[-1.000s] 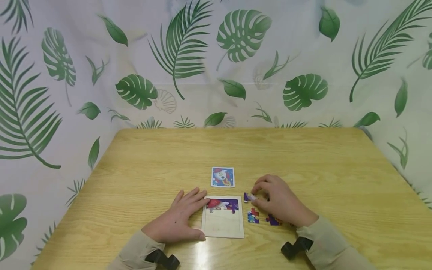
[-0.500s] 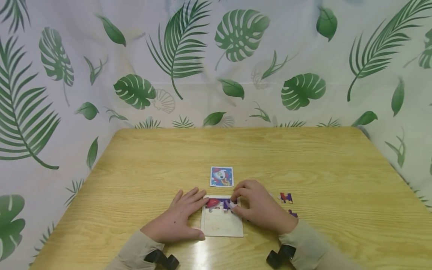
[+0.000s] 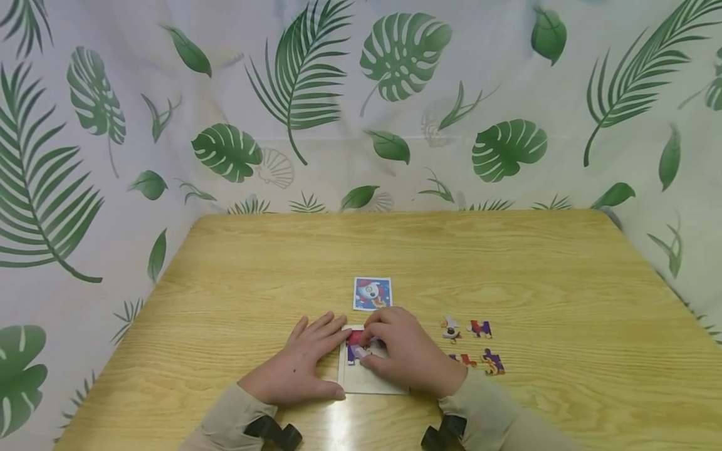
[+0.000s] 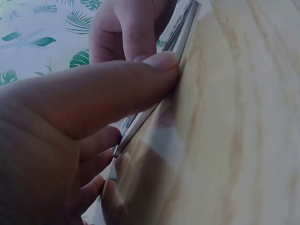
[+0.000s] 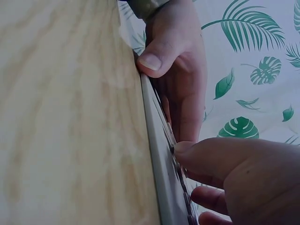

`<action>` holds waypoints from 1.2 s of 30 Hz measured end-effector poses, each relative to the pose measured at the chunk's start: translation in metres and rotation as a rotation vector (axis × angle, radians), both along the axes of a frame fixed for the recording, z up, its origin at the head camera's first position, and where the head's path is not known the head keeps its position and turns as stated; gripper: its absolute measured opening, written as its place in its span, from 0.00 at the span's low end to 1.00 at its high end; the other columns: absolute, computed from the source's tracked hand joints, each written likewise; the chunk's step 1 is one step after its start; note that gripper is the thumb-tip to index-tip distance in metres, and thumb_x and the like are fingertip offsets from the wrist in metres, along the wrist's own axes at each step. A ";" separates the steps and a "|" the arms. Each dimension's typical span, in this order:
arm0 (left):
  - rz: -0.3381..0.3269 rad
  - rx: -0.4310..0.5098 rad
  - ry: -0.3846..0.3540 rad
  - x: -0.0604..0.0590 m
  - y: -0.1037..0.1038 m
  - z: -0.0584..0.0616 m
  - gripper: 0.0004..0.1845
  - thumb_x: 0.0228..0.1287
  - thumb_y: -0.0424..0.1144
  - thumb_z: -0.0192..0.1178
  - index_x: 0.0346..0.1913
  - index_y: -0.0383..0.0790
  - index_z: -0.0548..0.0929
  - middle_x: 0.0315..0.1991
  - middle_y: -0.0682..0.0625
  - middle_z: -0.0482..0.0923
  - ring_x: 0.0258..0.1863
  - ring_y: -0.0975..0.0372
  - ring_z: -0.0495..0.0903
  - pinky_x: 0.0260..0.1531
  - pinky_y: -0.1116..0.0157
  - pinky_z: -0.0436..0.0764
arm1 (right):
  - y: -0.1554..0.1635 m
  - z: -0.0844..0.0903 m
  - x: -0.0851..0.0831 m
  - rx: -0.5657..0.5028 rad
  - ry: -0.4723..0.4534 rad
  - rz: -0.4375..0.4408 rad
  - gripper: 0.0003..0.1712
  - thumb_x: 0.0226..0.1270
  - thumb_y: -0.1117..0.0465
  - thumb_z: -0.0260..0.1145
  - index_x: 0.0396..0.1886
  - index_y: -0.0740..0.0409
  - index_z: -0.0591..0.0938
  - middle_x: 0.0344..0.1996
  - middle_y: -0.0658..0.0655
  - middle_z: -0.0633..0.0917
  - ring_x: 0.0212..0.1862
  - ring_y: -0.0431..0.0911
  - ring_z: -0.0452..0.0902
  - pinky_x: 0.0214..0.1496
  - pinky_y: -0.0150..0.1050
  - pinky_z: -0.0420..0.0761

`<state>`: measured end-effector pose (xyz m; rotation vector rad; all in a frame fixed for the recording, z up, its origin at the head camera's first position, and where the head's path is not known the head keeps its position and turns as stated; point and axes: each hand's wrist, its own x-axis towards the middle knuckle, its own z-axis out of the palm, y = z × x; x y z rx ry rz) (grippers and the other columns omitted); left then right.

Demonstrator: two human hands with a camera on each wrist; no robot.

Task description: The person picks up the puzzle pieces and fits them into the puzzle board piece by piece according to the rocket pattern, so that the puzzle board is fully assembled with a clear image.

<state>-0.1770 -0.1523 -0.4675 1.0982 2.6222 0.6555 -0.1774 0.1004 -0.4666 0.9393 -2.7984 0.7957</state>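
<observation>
While pressed, puzzle piece (image 3: 356,354) inside tray (image 3: 372,383)

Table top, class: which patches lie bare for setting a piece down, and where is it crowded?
Bare: the wide stretch of table between the reference card and the far edge, and the wood left of the left hand. Crowded: the puzzle tray under the right hand, and the loose pieces beside it.

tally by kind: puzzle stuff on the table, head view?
puzzle tray: 1
reference card: 1
loose puzzle pieces: 4
puzzle piece at the right hand's fingertips: 1
Total: 7
</observation>
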 end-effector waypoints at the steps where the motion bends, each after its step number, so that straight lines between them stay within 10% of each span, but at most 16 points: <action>1: 0.002 -0.002 0.000 0.000 0.000 0.000 0.53 0.58 0.67 0.66 0.80 0.47 0.59 0.81 0.51 0.49 0.80 0.55 0.39 0.74 0.42 0.34 | -0.001 0.000 0.001 0.006 -0.002 -0.005 0.10 0.56 0.52 0.78 0.35 0.43 0.86 0.46 0.47 0.80 0.54 0.47 0.73 0.64 0.51 0.70; 36: -0.051 0.060 -0.044 -0.001 -0.007 0.000 0.45 0.60 0.68 0.64 0.78 0.58 0.65 0.82 0.54 0.46 0.80 0.54 0.38 0.74 0.44 0.32 | 0.017 0.001 0.007 0.042 -0.036 0.119 0.16 0.64 0.50 0.71 0.52 0.40 0.88 0.63 0.53 0.77 0.67 0.52 0.67 0.70 0.56 0.65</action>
